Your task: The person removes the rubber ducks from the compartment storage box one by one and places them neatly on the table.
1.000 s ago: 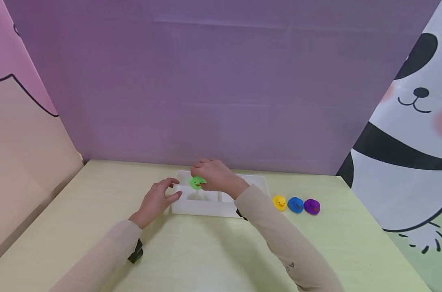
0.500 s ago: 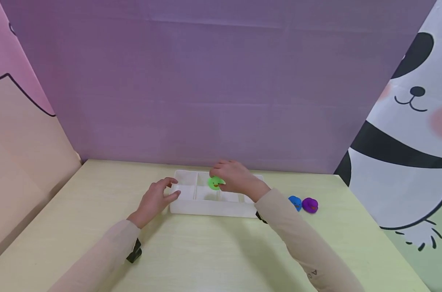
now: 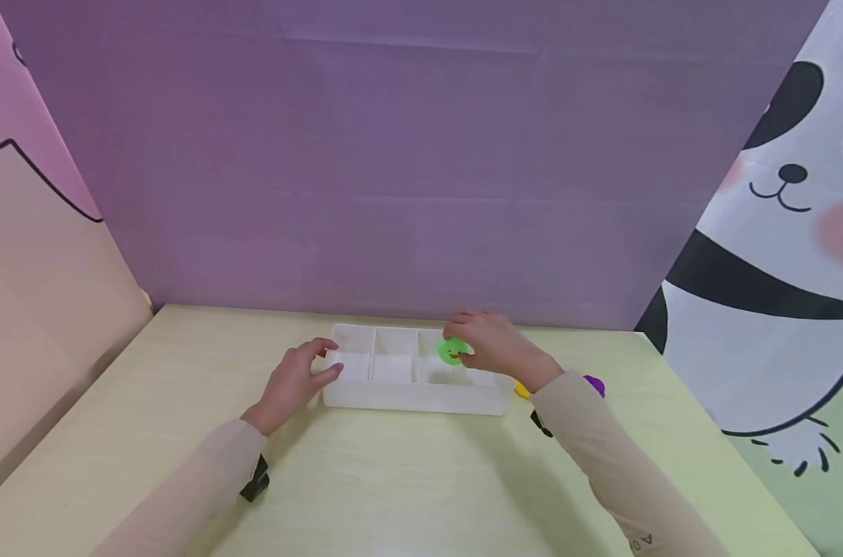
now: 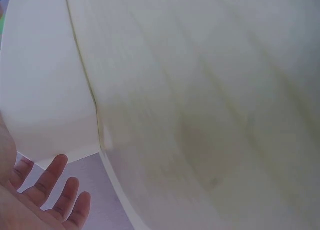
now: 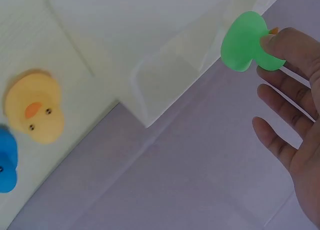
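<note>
A green rubber duck (image 3: pixel 452 350) is pinched between thumb and fingers of my right hand (image 3: pixel 498 344). It is held over the right half of a white divided tray (image 3: pixel 414 398). In the right wrist view the green duck (image 5: pixel 245 42) shows its back, and the other fingers of the hand (image 5: pixel 300 104) are spread. My left hand (image 3: pixel 296 383) stands at the tray's left end, thumb and fingers apart. The left wrist view shows that hand's fingers (image 4: pixel 50 182) loosely extended beside the tray; whether they touch it I cannot tell.
Right of the tray, a yellow duck (image 3: pixel 522 390) and a purple duck (image 3: pixel 595 384) are partly hidden by my right arm. A blue duck (image 5: pixel 7 160) sits by the yellow one in the right wrist view. A purple backdrop (image 3: pixel 407 170) rises behind the table (image 3: pixel 366 480).
My right hand has carried the green duck rightward over the tray, from its left part to its right half. The left hand has stayed at the tray's left end.
</note>
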### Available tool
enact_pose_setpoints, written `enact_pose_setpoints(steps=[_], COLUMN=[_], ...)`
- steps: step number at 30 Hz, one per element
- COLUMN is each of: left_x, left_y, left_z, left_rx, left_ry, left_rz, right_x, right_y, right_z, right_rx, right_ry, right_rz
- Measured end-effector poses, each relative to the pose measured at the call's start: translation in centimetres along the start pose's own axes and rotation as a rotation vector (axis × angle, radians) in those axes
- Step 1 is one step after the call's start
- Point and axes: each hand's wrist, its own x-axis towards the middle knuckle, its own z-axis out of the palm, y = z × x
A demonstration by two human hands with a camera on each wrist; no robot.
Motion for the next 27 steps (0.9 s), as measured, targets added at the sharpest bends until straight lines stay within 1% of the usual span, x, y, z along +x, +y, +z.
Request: enact_pose_setpoints(steps=[4,12,17,23,27], left_x=[0.0,0.0,0.0,0.0,0.1], left_y=[0.0,-0.1,-0.1,-0.2,-0.1], left_z=[0.1,0.3,0.2,0.2,0.2], left_rx=[-0.002,-0.009,-0.008,-0.012,-0.015], left_ry=[-0.004,-0.008,-0.008,-0.016,-0.014], left_rz=[0.001,0.006,0.001,-0.003,-0.005], right_x=[-1.2,-3.4,-4.5,-5.8,-6.7], right_y=[1.0,2.8,3.8,4.8,5.5], right_z=[0.2,0.0,-0.1,-0.6,-0.6], right_rx=[0.005,0.002,-0.003,0.022,0.019], right_ry=[-0.013,-0.001,-0.02,-0.054,-0.068], right_rz=[0.024,0.081,0.126,0.197,0.224])
